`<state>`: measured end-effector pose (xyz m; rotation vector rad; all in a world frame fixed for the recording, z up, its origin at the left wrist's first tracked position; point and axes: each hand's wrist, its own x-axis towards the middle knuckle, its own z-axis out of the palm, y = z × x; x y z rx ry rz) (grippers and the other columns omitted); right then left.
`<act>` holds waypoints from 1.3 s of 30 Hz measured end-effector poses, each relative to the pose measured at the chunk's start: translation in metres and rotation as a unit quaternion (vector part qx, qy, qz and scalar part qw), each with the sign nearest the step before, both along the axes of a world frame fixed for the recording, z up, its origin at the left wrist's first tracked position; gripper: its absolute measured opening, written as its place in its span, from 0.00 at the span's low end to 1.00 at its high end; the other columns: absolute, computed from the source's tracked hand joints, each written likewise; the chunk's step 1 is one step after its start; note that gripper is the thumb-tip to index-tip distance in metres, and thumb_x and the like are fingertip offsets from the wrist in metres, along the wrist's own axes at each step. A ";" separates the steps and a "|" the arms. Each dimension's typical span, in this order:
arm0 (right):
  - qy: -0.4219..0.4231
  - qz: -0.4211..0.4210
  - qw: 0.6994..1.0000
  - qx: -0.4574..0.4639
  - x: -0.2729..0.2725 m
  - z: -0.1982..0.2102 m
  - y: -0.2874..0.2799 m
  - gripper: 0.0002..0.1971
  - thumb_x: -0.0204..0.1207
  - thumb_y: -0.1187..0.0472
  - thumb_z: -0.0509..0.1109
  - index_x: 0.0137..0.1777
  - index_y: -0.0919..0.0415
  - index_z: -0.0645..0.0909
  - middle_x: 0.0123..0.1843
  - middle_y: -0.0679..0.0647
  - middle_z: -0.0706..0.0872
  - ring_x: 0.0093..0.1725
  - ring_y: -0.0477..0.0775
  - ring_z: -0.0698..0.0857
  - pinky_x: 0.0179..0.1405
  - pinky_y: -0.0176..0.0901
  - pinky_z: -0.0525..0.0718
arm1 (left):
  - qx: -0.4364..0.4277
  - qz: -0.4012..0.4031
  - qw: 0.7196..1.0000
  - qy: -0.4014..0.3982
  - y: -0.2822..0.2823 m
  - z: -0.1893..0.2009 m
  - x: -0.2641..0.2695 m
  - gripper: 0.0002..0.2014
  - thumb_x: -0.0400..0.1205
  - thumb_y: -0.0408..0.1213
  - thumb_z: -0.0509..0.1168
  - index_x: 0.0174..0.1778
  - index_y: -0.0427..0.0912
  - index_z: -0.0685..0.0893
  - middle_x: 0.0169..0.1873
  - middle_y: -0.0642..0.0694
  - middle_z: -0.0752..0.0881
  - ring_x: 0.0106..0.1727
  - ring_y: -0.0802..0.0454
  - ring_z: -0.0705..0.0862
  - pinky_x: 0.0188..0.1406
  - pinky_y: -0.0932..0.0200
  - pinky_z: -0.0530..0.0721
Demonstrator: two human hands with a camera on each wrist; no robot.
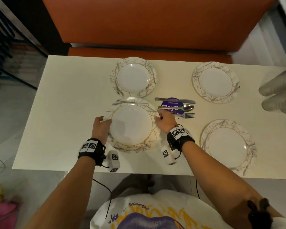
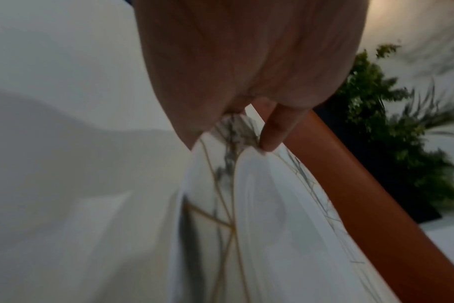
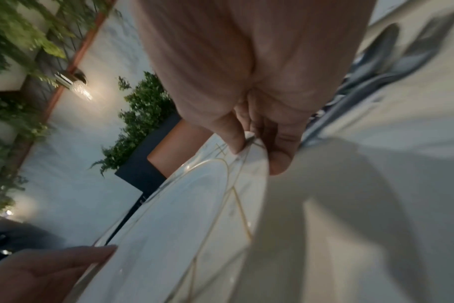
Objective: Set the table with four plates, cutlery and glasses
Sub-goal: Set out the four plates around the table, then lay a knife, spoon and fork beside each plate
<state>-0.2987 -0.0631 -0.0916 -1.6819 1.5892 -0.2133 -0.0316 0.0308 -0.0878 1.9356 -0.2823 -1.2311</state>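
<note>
A white plate (image 1: pixel 132 124) with a marble and gold-line rim is at the near left of the cream table (image 1: pixel 69 103). My left hand (image 1: pixel 101 125) grips its left rim and my right hand (image 1: pixel 163 120) grips its right rim. The left wrist view shows my thumb on the plate (image 2: pixel 259 205) rim. In the right wrist view, thumb and fingers pinch the plate (image 3: pixel 194 215) edge. Three more plates lie flat: far left (image 1: pixel 133 77), far right (image 1: pixel 215 82), near right (image 1: pixel 228 144). A knife (image 1: pixel 175 100), spoon (image 1: pixel 180 107) and fork (image 1: pixel 187 115) lie between the plates.
The cutlery rests on a round purple disc (image 1: pixel 171 103). Clear glasses (image 1: pixel 281 95) lie at the table's right edge. An orange bench seat (image 1: pixel 147 52) runs along the far side. The table's left third is bare.
</note>
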 end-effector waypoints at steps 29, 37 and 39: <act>0.020 -0.069 0.996 0.046 -0.013 -0.006 0.098 0.18 0.80 0.63 0.71 0.69 0.61 0.78 0.35 0.45 0.78 0.44 0.51 0.80 0.43 0.37 0.76 | 0.027 -0.202 0.956 -0.213 0.056 -0.015 0.014 0.19 0.81 0.28 0.67 0.67 0.46 0.89 0.51 0.48 0.90 0.57 0.42 0.90 0.64 0.48 0.88; 0.007 -0.104 0.993 0.053 -0.016 -0.004 0.094 0.17 0.80 0.56 0.72 0.66 0.59 0.81 0.48 0.52 0.85 0.47 0.51 0.82 0.45 0.37 0.77 | 0.018 -0.221 0.944 -0.245 0.046 -0.011 0.018 0.17 0.84 0.36 0.67 0.69 0.44 0.86 0.57 0.46 0.88 0.61 0.43 0.86 0.65 0.53 0.82; 0.012 -0.118 0.992 0.038 -0.022 -0.001 0.089 0.15 0.80 0.57 0.72 0.65 0.58 0.82 0.50 0.52 0.85 0.48 0.50 0.82 0.49 0.38 0.76 | 0.000 -0.226 0.935 -0.272 0.039 -0.008 0.017 0.16 0.83 0.35 0.68 0.67 0.44 0.86 0.60 0.43 0.87 0.63 0.42 0.84 0.65 0.51 0.81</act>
